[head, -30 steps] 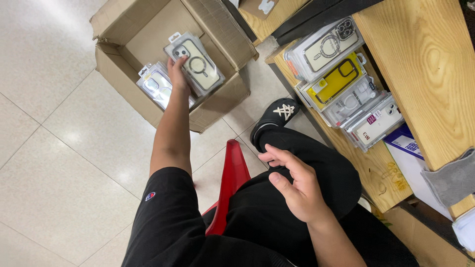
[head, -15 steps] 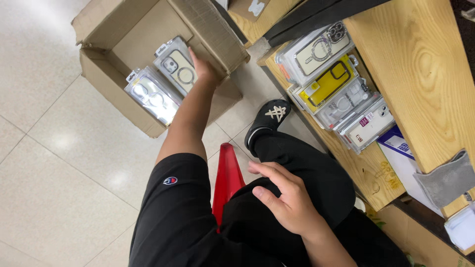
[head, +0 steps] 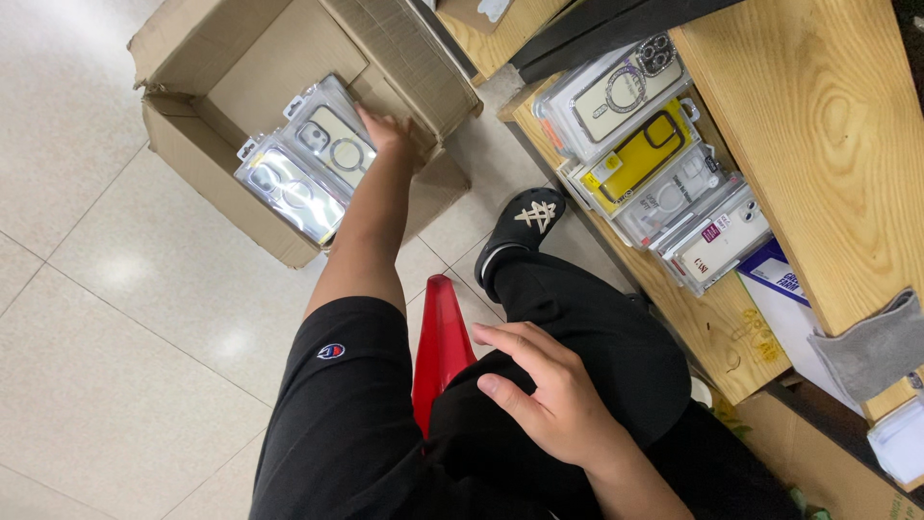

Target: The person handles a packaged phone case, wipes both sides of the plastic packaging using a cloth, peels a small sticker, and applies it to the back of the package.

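On tiled floor, cardboard box (head: 241, 77) holds phone cases (head: 308, 164); left hand (head: 385, 130) grips them.

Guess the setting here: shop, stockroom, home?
Probably a phone-accessory shop or its stockroom. Packaged phone cases lie in a row on a wooden shelf, and the left hand reaches into a cardboard box on the tiled floor holding more packaged cases.

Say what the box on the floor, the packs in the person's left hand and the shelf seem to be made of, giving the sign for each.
Box: corrugated cardboard, matt brown; creased, worn flaps.
Packs, gripped by the left hand: probably clear glossy plastic; glare shows, and the phone cases show through.
Shelf: pale wood or wood-look board; grain lines and knots show, matt.
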